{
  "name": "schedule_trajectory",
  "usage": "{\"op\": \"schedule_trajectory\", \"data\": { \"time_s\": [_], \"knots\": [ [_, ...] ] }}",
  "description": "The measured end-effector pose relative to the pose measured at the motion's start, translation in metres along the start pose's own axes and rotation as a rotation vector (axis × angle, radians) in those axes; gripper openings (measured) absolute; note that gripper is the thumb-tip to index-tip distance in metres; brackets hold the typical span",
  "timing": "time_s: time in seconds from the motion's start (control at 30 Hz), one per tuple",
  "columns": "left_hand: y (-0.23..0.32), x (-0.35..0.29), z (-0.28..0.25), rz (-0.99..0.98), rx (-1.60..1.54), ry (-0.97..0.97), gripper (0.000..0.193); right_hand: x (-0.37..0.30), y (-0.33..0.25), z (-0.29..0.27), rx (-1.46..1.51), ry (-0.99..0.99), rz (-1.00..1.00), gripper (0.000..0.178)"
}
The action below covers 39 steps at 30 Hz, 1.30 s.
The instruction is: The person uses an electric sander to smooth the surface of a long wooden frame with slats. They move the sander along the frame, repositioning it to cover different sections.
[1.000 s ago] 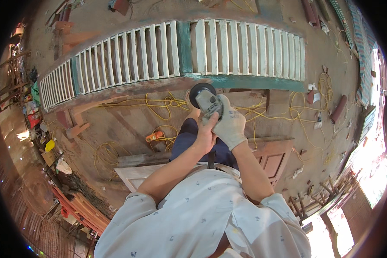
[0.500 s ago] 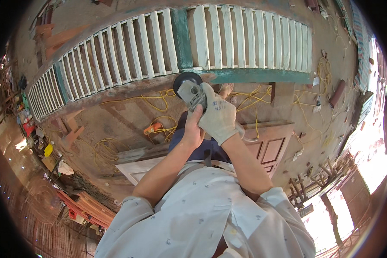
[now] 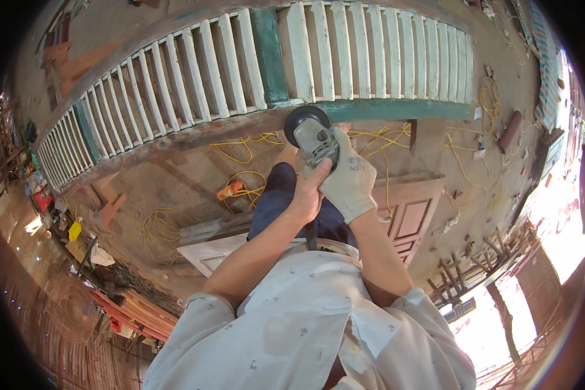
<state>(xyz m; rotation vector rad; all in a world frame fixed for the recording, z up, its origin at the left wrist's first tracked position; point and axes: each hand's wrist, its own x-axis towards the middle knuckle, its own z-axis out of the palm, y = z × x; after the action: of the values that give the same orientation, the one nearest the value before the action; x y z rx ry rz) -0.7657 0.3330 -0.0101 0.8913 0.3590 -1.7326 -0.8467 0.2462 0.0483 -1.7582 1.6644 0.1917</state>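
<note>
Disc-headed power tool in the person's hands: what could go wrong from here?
The left hand is bare on the power tool, unlike the gloved right hand; a slip might bring its skin against the black disc.
The disc is close to the white slats, so a drift could mark one.
Yellow cord lies near the feet and could snag a step.

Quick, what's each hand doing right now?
Left hand: closed, holding the grinder.
Right hand: gloved, closed, holding the same grinder.
</note>
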Motion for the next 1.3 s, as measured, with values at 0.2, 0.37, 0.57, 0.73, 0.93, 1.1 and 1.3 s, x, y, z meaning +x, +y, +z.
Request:
{"op": "schedule_trajectory", "data": {
  "time_s": [0.2,0.37,0.57,0.73,0.93,1.1,1.3],
  "knots": [
    [0.014,-0.007,-0.008,0.011,0.020,0.011,0.052,0.004,-0.005,0.017,-0.023,0.019,-0.100,0.088],
    [0.025,-0.001,-0.007,0.022,0.026,0.008,0.053,0.012,-0.018,0.013,0.009,-0.025,-0.044,0.086],
    [0.022,-0.008,-0.007,0.020,0.045,0.032,0.051,0.004,-0.012,0.016,0.014,-0.030,-0.054,0.084],
    [0.031,-0.001,-0.015,-0.050,0.047,-0.007,0.050,0.011,-0.021,0.013,0.001,0.001,-0.040,0.085],
    [0.018,-0.010,-0.012,-0.018,0.058,0.023,0.049,-0.001,-0.007,0.019,0.030,-0.041,-0.040,0.085],
    [0.024,-0.012,-0.018,-0.009,0.038,-0.026,0.046,-0.003,-0.012,0.024,0.008,0.022,-0.072,0.083],
    [0.011,-0.002,-0.001,-0.040,0.063,0.013,0.046,-0.001,-0.006,0.001,0.058,-0.043,0.034,0.073]
  ]
}}
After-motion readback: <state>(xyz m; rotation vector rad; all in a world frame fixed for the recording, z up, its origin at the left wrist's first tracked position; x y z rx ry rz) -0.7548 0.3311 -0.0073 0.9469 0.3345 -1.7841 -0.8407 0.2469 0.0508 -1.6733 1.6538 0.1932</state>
